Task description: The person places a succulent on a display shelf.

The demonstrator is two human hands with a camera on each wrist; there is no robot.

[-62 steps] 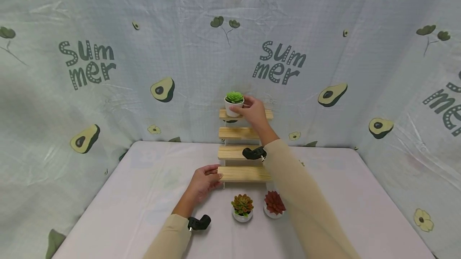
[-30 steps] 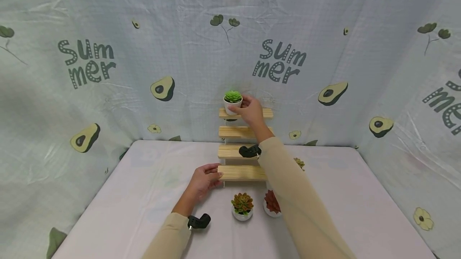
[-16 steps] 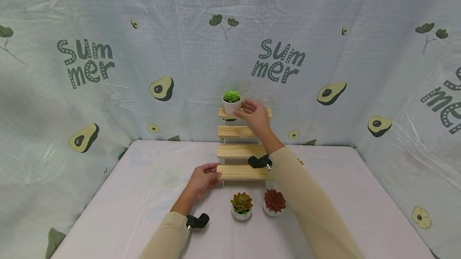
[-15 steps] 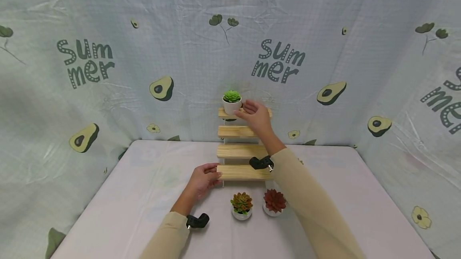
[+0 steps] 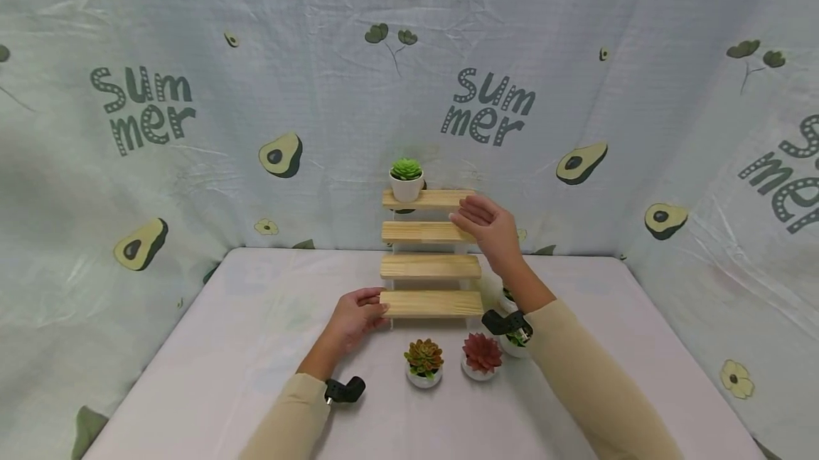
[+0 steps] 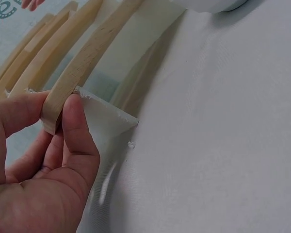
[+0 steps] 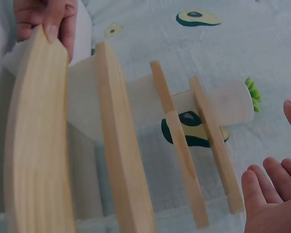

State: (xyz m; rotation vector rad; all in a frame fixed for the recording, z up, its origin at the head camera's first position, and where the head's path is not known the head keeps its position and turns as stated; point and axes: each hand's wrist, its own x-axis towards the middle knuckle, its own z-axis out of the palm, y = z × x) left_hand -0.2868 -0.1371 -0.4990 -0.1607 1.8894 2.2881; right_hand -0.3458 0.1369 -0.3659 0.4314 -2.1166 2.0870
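Note:
A small wooden stepped shelf point(image 5: 431, 267) with pale slats on white side supports stands on the table. My left hand point(image 5: 355, 318) pinches the left end of its lowest slat point(image 6: 82, 63), thumb on one face and fingers on the other. On the left of the top slat sits a bright green succulent point(image 5: 406, 169) in a white pot point(image 5: 406, 188); nothing holds it. Beside the shelf's upper right end is my right hand point(image 5: 491, 229), fingers relaxed and spread from the thumb, holding nothing.
In front of the shelf stand an orange-green succulent point(image 5: 424, 357) and a red succulent point(image 5: 483, 352) in white pots. More white pots point(image 5: 514, 346) sit right of the shelf, partly behind the right wrist. A printed cloth point(image 5: 345, 90) hangs behind the table.
The right hand held the green succulent's pot on the top slat, then let go and moved right and down. The plant stays there. The left hand keeps its grip on the shelf.

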